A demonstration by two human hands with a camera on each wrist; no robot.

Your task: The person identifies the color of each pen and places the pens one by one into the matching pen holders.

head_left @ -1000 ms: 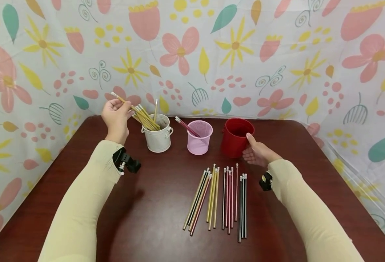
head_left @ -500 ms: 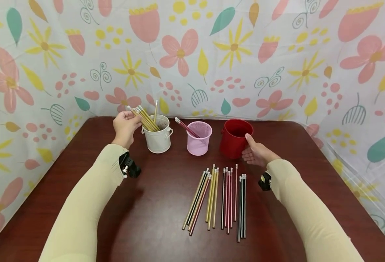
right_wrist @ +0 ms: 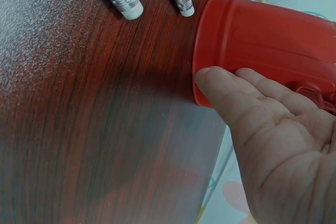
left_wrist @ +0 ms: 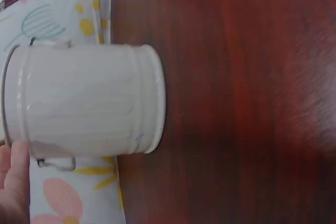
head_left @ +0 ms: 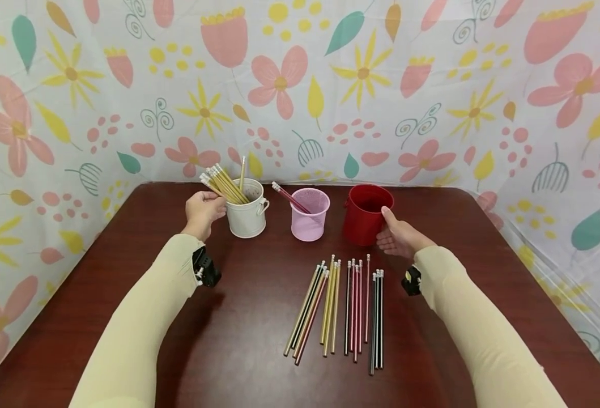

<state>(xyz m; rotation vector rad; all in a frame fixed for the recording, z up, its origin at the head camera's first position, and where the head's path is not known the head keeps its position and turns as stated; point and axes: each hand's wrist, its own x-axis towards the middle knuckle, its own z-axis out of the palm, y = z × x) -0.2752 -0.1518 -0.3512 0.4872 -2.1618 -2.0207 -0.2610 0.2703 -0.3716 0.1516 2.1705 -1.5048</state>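
My left hand [head_left: 205, 214] is beside the white pail [head_left: 246, 218], its fingertips touching the outside near the rim. The left wrist view shows those fingers [left_wrist: 19, 169] fairly straight against the pail; the thumb is mostly hidden. Several gold pencils [head_left: 224, 184] with white erasers up lean left out of the pail, and one stands nearly upright. My right hand [head_left: 403, 233] rests on the right side of the red pail [head_left: 363, 224], with thumb up by the rim and fingers extended. In the right wrist view the fingers [right_wrist: 262, 90] lie along the pail's wall [right_wrist: 252, 30].
A pink mesh cup [head_left: 308, 224] holding maroon pencils [head_left: 292, 198] stands between the two pails. In front, loose pencils lie in groups: mixed ones [head_left: 307, 311], gold [head_left: 331, 306], red [head_left: 357, 309] and black [head_left: 377, 323]. A patterned cloth [head_left: 279, 124] hangs behind the dark table [head_left: 238, 340].
My left hand has lowered a gold pencil among the others in the white pail, released it and come down to the rim. The right hand has stayed at the red pail.
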